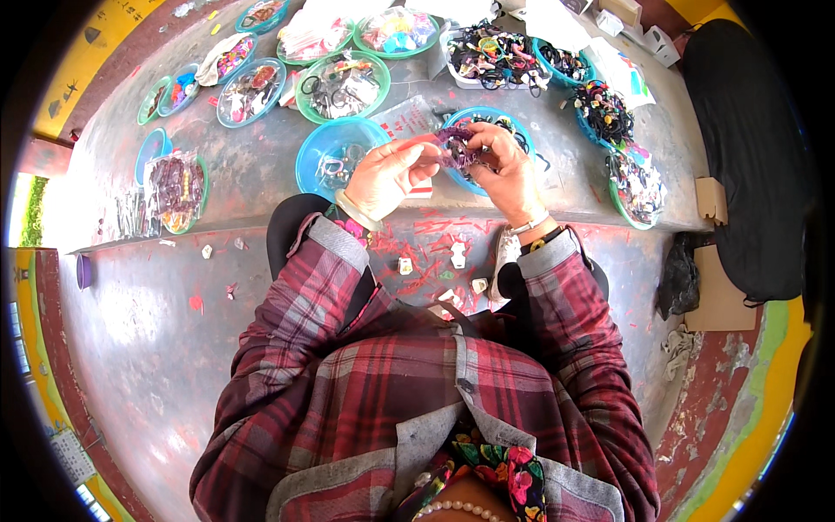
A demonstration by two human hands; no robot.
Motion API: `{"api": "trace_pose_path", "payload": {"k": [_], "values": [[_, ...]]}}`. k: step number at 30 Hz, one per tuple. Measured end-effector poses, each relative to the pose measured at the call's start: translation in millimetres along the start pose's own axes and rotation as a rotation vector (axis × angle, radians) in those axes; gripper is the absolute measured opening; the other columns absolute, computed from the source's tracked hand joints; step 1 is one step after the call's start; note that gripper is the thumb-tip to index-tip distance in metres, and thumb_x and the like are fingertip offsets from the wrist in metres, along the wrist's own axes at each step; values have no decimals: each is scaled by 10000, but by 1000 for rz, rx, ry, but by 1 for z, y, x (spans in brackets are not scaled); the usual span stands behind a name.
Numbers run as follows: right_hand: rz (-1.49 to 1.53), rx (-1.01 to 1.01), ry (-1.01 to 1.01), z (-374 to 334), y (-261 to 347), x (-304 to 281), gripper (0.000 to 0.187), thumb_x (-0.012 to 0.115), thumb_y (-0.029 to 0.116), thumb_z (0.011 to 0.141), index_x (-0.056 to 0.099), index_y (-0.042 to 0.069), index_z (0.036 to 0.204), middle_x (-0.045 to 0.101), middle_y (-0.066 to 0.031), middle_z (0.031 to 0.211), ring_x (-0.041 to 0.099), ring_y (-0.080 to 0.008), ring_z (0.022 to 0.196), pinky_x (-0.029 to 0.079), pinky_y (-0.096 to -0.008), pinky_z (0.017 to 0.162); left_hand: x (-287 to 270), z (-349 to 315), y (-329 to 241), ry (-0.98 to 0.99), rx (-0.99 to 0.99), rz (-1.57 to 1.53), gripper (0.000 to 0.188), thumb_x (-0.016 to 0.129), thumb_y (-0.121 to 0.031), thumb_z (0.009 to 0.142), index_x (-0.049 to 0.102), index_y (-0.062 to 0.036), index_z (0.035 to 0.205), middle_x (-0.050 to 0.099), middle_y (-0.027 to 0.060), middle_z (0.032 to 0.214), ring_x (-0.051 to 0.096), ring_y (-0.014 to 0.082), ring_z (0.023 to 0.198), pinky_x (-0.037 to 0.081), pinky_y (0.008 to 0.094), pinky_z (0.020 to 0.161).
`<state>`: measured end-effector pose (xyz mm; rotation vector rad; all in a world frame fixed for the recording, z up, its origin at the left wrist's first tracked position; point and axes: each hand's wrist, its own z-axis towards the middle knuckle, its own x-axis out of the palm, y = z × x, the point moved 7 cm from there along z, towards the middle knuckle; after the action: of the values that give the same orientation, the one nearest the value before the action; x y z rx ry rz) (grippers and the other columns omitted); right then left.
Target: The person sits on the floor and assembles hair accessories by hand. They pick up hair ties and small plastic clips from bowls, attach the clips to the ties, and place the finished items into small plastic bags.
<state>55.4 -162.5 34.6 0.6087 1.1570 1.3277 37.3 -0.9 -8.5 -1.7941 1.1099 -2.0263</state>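
Both my hands are raised in front of me, over the edge of the grey step. Between them is a purple band (456,144), looped and textured; its exact kind is too small to tell. My left hand (388,179) pinches its left side with thumb and fingers. At the other side, the fingers of my right hand (504,172) are bent round it. Just behind my left hand stands a blue basin (304,167) with a few small items in plastic. Another blue basin (527,130), holding dark bands, is partly hidden by my right hand.
Green basins (384,97) and blue ones with small packed goods spread across the step. A white tray (452,76) heaped with black hair ties is at the back right. Red scraps (426,228) and small white pieces (458,254) litter the lower floor; cardboard (726,291) lies right.
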Motion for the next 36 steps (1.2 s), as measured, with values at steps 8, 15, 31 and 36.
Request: {"api": "trace_pose_path", "payload": {"k": [8, 15, 31, 36], "values": [[48, 35, 164, 1, 6, 9, 699, 760, 34, 623, 448, 66, 1247, 556, -53, 1096, 537, -150, 987, 447, -279, 850, 5, -4, 1, 61, -58, 41, 290, 492, -155, 905, 527, 21, 1132, 589, 132, 1055, 590, 195, 934, 487, 292, 813], [169, 140, 189, -2, 6, 7, 452, 736, 66, 665, 590, 56, 1092, 602, -62, 961, 578, -159, 849, 455, -268, 788, 2, -5, 0, 70, -51, 70, 308, 503, -182, 901, 528, 18, 1134, 592, 134, 1070, 606, 171, 905, 494, 294, 790], [31, 113, 243, 3, 17, -9, 244, 617, -11, 759, 639, 48, 994, 598, -33, 864, 552, -111, 739, 458, -232, 627, -21, 9, 30, -107, -156, 781, 269, 505, -134, 900, 556, 90, 1038, 598, 133, 1011, 621, 205, 884, 512, 275, 783], [-146, -4, 280, 2, 20, 4, 258, 612, -17, 740, 640, 60, 985, 605, -73, 871, 571, -182, 767, 458, -279, 697, -18, 8, 34, -90, -203, 699, 275, 517, -151, 896, 567, 72, 1049, 606, 126, 1008, 618, 202, 906, 498, 270, 804]]}}
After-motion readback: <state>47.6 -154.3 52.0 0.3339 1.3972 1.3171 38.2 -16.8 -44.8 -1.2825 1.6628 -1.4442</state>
